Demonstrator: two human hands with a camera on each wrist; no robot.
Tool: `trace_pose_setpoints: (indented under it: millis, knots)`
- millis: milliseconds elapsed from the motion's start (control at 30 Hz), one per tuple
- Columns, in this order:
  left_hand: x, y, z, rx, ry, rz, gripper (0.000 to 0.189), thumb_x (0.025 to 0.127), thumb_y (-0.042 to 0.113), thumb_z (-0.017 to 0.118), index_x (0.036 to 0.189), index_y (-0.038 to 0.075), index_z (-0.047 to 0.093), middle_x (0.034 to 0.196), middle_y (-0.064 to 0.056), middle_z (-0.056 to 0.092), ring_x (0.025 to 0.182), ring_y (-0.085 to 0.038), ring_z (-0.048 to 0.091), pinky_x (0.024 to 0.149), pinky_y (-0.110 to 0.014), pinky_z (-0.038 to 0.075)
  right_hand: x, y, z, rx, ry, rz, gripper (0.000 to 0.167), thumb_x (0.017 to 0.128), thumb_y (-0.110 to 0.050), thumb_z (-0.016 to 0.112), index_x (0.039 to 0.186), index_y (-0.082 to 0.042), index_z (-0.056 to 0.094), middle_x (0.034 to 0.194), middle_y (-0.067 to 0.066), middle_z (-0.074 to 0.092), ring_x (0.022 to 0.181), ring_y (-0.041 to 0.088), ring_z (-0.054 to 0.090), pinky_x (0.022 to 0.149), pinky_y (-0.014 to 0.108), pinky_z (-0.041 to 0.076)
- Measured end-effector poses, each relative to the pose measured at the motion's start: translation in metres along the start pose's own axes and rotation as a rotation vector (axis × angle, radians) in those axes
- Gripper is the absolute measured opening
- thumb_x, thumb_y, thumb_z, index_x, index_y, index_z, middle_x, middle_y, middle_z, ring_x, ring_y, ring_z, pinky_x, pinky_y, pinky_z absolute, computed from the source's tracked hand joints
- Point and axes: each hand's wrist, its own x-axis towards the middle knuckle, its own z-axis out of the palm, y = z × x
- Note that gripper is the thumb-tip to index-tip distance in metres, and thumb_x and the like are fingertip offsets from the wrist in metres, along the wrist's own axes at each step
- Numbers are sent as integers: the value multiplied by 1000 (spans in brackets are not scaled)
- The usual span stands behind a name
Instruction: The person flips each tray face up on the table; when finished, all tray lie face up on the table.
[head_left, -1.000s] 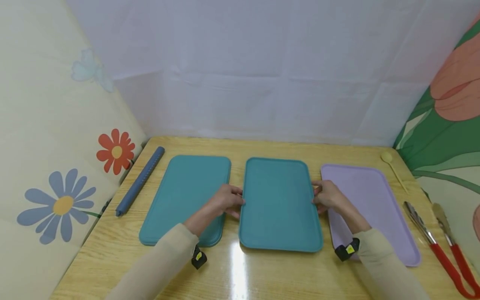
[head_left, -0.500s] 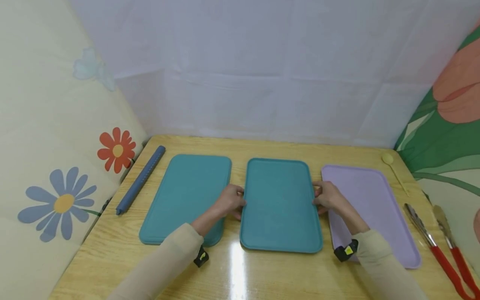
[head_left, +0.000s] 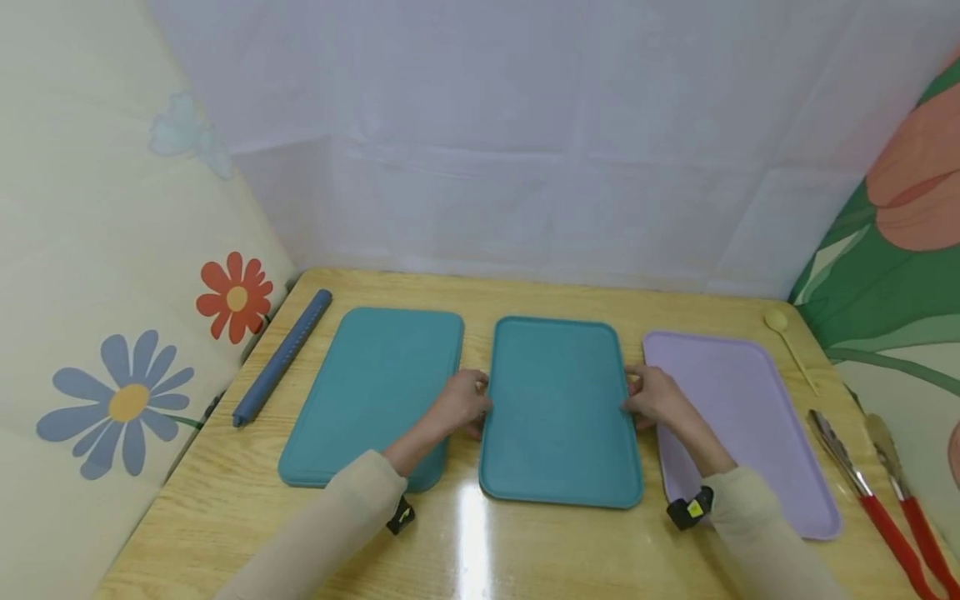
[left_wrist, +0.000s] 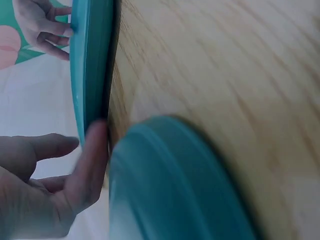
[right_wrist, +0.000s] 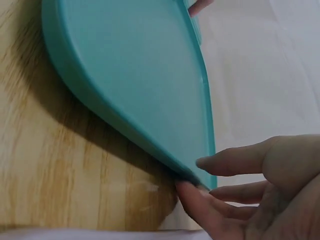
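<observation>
A teal rectangular tray (head_left: pixel 562 412) lies in the middle of the wooden table, raised rim upward. My left hand (head_left: pixel 461 400) grips its left edge; in the left wrist view the thumb is on the upper side and a finger (left_wrist: pixel 92 155) is against the outer wall. At the opposite edge my right hand (head_left: pixel 652 396) pinches the rim, thumb (right_wrist: pixel 230 160) above and fingers below, as the right wrist view shows. A second teal tray (head_left: pixel 382 375), seemingly face down, lies under my left forearm. Beneath my right wrist is a lilac tray (head_left: pixel 738 417).
On the left lies a dark blue rod-like roll (head_left: pixel 283 357). A pale yellow spoon (head_left: pixel 787 346) is at the back right, with red-handled metal tongs (head_left: pixel 888 512) nearer the front. White and flowered cloths (head_left: pixel 465 150) hang around the table (head_left: pixel 570 554).
My left hand has shifted slightly right and its fingers have closed in on the middle tray's edge. That tray and my right hand have barely moved.
</observation>
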Motion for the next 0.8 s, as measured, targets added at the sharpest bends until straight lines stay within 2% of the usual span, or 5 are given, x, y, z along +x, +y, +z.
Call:
trace_pose_setpoints:
  millis: [133, 267, 467, 600, 800]
  knots:
    - [-8, -2, -7, 117, 88, 75, 40, 95, 7, 54, 130, -13, 51, 91, -18, 68, 62, -18, 61, 55, -31, 49, -6, -7, 1, -175, 70, -72, 54, 90, -6, 59, 136, 15, 41, 100, 25, 63, 71, 25, 63, 59, 37, 54]
    - [-15, -6, -22, 196, 136, 118, 39, 97, 10, 54, 128, -13, 53, 93, -18, 68, 59, -17, 57, 52, -30, 46, -9, -19, 4, -284, 175, -143, 48, 92, -12, 57, 133, 13, 48, 104, 26, 64, 85, 33, 63, 69, 44, 52]
    - [-29, -34, -62, 327, 206, 243, 38, 97, 9, 54, 128, -12, 54, 110, -25, 60, 91, -34, 62, 70, -42, 53, -13, -40, 23, -247, 201, -225, 45, 94, -12, 57, 131, 11, 50, 114, 27, 61, 103, 41, 59, 83, 53, 49]
    - [-34, -61, -93, 413, 264, 283, 39, 96, 10, 57, 126, -14, 53, 118, -32, 54, 107, -45, 56, 84, -55, 48, -9, -59, 44, -203, 192, -274, 43, 94, -13, 57, 132, 7, 52, 120, 25, 60, 113, 41, 55, 92, 54, 45]
    - [-39, -96, -121, 543, 228, 296, 52, 94, 20, 64, 133, -11, 49, 132, -35, 45, 122, -51, 42, 97, -62, 39, -6, -93, 77, -164, 149, -308, 44, 94, -14, 60, 134, 2, 52, 134, 23, 52, 125, 39, 47, 100, 52, 42]
